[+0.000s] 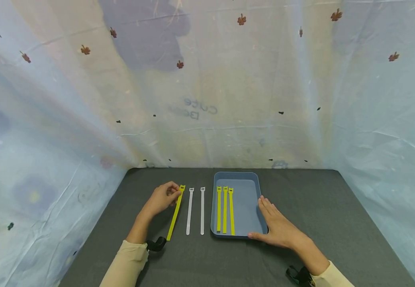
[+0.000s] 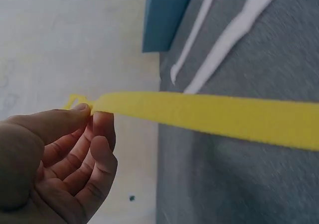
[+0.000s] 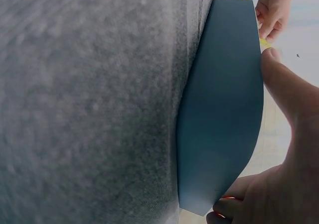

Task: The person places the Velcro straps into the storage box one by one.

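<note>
My left hand (image 1: 162, 198) pinches a yellow hook-and-loop cable tie (image 1: 176, 215) by its slotted head, between thumb and index finger. In the left wrist view the strap (image 2: 214, 115) stretches away to the right from the fingertips. Two white cable ties (image 1: 189, 213) (image 1: 202, 213) lie side by side on the cloth, right of that hand. Within the blue-grey tray (image 1: 248, 215), three yellow cable ties (image 1: 219, 211) (image 1: 225, 211) (image 1: 231, 213) lie lengthwise on the left half. My right hand (image 1: 279, 227) rests against the tray's near right corner, fingers straight along the right side, thumb at the near rim.
A dark grey cloth (image 1: 336, 223) covers the table. Pale patterned sheeting (image 1: 207, 87) hangs behind it and at both sides. Black bands (image 1: 156, 244) (image 1: 298, 275) sit at both wrists.
</note>
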`<state>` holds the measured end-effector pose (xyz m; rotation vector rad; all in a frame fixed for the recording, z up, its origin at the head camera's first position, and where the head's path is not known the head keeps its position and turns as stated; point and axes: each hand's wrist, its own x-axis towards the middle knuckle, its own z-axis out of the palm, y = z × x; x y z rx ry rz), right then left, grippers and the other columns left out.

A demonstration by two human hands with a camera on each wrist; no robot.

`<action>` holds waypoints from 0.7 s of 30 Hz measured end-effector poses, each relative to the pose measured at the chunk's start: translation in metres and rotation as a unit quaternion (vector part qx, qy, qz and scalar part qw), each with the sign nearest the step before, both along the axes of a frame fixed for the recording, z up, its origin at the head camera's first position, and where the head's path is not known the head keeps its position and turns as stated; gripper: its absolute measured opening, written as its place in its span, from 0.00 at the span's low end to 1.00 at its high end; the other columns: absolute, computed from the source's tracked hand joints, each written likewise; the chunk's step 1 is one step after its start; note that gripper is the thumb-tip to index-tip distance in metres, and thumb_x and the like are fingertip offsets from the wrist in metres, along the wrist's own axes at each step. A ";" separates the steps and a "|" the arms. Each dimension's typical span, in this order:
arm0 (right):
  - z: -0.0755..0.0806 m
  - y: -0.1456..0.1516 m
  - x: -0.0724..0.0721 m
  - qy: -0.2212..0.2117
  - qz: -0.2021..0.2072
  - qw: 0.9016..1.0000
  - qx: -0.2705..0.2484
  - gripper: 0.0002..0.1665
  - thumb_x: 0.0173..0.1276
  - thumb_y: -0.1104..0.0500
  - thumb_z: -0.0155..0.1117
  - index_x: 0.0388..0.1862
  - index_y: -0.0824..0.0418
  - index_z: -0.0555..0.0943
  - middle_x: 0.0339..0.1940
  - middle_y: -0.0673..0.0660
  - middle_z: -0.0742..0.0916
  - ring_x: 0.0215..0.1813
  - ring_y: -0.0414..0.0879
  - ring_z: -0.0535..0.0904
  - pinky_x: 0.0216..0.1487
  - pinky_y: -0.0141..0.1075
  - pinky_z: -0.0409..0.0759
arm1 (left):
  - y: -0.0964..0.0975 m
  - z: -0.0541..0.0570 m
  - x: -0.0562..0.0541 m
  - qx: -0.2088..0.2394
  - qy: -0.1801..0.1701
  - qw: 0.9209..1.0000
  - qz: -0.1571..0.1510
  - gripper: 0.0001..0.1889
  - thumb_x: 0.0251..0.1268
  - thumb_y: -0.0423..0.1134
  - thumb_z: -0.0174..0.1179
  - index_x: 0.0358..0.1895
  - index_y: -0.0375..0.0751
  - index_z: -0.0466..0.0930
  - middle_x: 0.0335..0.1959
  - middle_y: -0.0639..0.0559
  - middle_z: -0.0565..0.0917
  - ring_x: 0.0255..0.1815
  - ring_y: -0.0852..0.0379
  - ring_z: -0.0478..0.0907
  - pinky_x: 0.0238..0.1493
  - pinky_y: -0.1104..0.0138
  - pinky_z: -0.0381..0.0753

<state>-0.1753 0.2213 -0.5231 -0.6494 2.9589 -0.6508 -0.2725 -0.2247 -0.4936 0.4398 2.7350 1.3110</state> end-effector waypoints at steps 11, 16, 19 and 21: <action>0.001 -0.001 0.000 0.002 0.002 1.000 0.003 0.78 0.63 0.18 0.66 0.87 0.73 0.51 0.89 0.71 0.55 0.88 0.67 0.51 0.85 0.62 0.55 | 0.019 0.022 0.005 0.038 0.016 0.999 -0.004 0.08 0.82 0.42 0.63 0.53 0.42 0.81 0.37 0.50 0.87 0.38 0.36 0.87 0.40 0.47 0.90; 0.000 -0.001 0.000 0.007 -0.003 1.000 0.009 0.77 0.64 0.19 0.68 0.87 0.73 0.51 0.89 0.71 0.55 0.88 0.66 0.50 0.86 0.61 0.54 | 0.031 0.032 0.005 0.073 0.026 0.997 -0.006 0.09 0.82 0.41 0.64 0.54 0.41 0.81 0.39 0.48 0.87 0.38 0.35 0.88 0.36 0.60 0.90; -0.001 -0.002 0.000 0.006 -0.006 1.000 0.009 0.77 0.63 0.20 0.68 0.87 0.73 0.51 0.89 0.70 0.55 0.89 0.66 0.50 0.86 0.60 0.54 | 0.039 0.037 0.005 0.100 0.028 0.994 -0.014 0.10 0.81 0.41 0.64 0.55 0.40 0.81 0.41 0.46 0.88 0.40 0.33 0.88 0.36 0.63 0.90; -0.001 -0.002 0.000 0.005 -0.007 1.000 0.009 0.78 0.63 0.18 0.67 0.87 0.73 0.51 0.89 0.70 0.54 0.89 0.66 0.50 0.86 0.60 0.53 | 0.045 0.039 0.004 0.113 0.031 0.993 -0.019 0.10 0.81 0.41 0.64 0.55 0.40 0.81 0.41 0.46 0.88 0.39 0.34 0.88 0.37 0.63 0.90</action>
